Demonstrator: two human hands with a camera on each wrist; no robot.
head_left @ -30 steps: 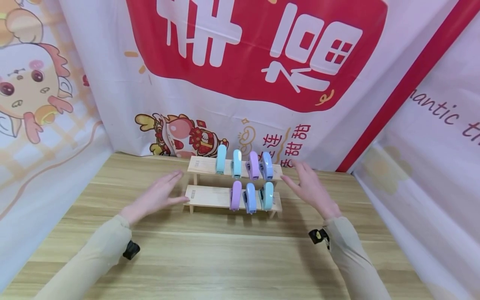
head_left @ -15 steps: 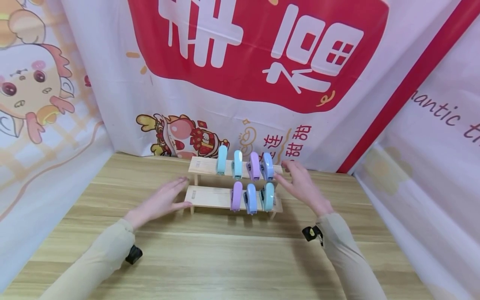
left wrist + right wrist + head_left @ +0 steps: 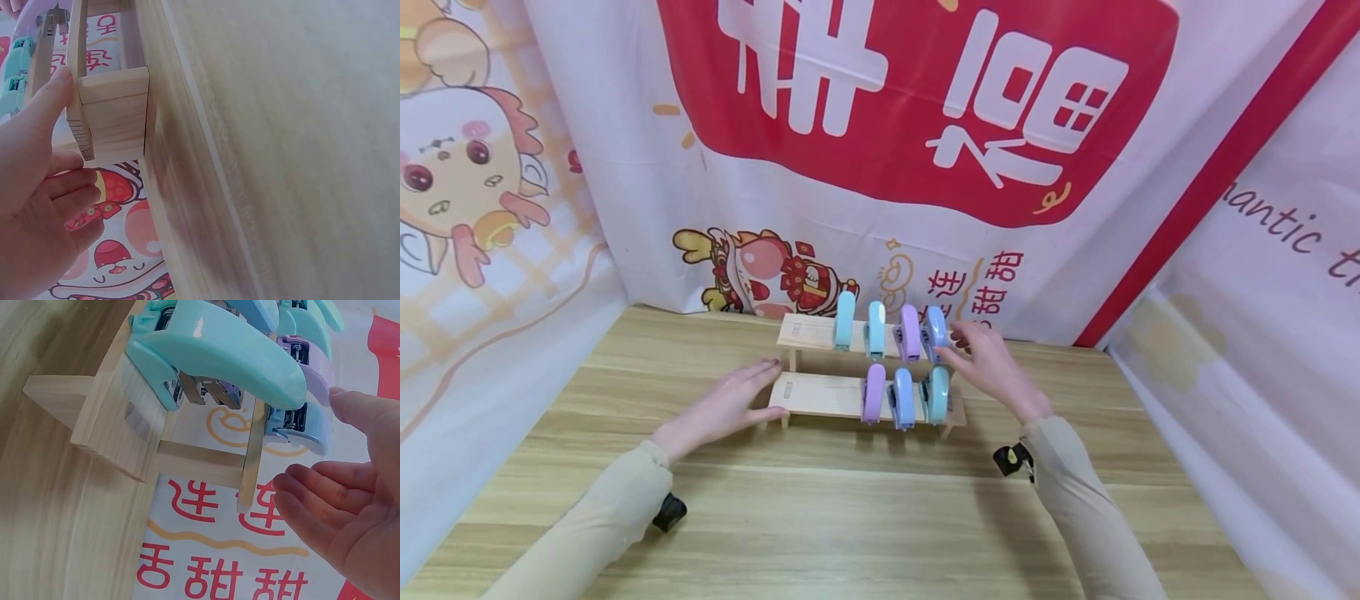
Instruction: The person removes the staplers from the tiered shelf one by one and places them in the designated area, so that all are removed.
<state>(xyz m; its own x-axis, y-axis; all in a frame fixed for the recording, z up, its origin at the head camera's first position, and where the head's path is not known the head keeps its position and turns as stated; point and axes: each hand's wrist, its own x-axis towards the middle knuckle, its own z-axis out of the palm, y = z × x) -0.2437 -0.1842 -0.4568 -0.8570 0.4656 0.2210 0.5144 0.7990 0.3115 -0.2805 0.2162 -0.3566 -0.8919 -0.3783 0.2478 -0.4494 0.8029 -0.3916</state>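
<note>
Oppositely placed: the left hand (image 3: 724, 408) and the right hand (image 3: 997, 368) at the two ends of a stepped wooden stand (image 3: 801, 402)

The stand rests on a wood-grained tabletop (image 3: 865, 517) and carries seven staplers in two rows. On the upper board (image 3: 808, 330), from left to right, are a teal stapler (image 3: 843, 321), a mint stapler (image 3: 875, 331), a purple stapler (image 3: 909, 333) and a blue stapler (image 3: 936, 333). The lower board (image 3: 827, 398) bears, toward its right end, a second purple stapler (image 3: 872, 393), a second blue stapler (image 3: 902, 400) and a second teal stapler (image 3: 936, 396). The left hand is free of any grasp: its thumb lies along the left end of the lower board, apparently touching the edge, while its relaxed fingers extend beside that end. The right hand is likewise unclenched and empty, palm and loosely bent fingers exposed in the right wrist view; its thumb is just beside the staplers at the right end of the upper row, though contact cannot be determined. Both forearms wear beige sleeves (image 3: 1078, 500), with a small black device (image 3: 1012, 459) at each wrist. Behind the stand hangs a white cloth (image 3: 625, 183) printed with a large red panel (image 3: 910, 108), pale characters and a cartoon figure (image 3: 767, 271)
</note>
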